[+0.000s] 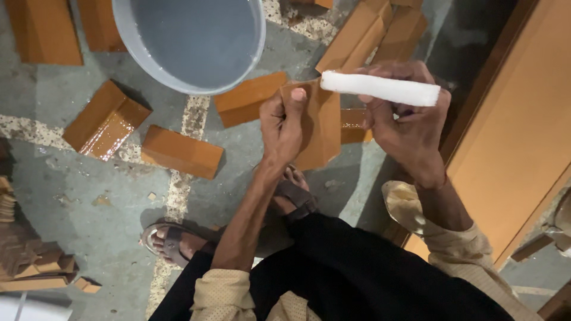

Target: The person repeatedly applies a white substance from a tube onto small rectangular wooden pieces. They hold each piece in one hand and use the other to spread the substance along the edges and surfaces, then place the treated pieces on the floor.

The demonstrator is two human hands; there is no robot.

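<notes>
I am holding an orange tile piece in my left hand and pressing a white sponge block in my right hand against its top edge. Several tiles, one glossy wet tile, are lying on the floor beside the grey water basin.

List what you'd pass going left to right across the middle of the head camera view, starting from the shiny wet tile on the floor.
Glossy tile → flat orange tile → left hand → held tile piece → right hand gripping the white block → orange board.
</notes>
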